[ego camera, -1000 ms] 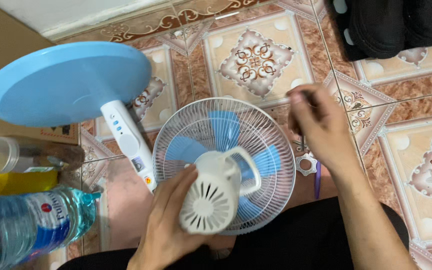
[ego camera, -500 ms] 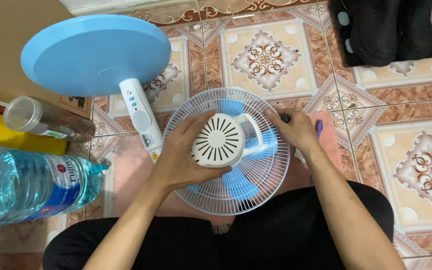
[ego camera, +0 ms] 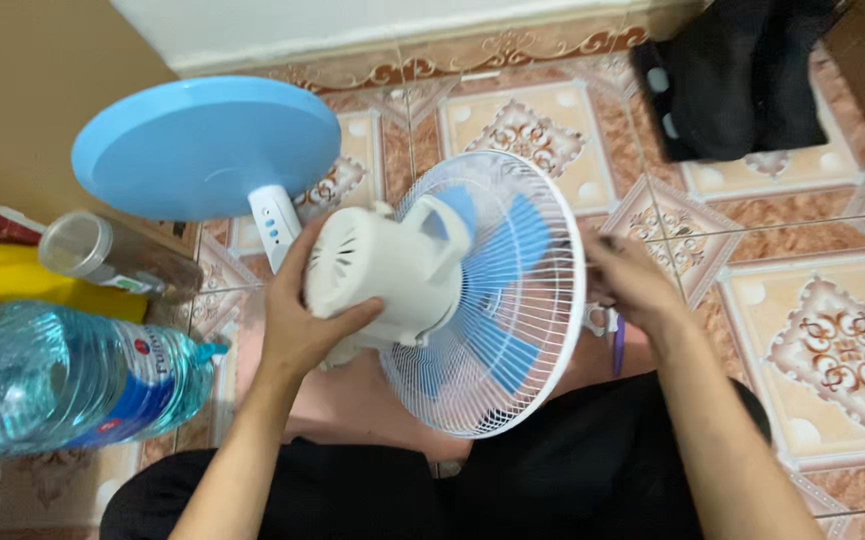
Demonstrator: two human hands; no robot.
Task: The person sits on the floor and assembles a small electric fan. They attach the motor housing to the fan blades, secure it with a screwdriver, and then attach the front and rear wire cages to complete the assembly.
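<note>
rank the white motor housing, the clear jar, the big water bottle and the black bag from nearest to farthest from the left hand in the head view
1. White motor housing: gripped by the left hand.
2. Clear jar: to its left, lying by the wall.
3. Big water bottle: lower left; close to the jar's rank.
4. Black bag: far upper right.

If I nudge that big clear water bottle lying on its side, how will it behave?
The water bottle lies on its round side on smooth tile, so it would probably roll. It looks nearly full, so likely heavy. Its thin ribbed plastic wall may flex when squeezed.
</note>
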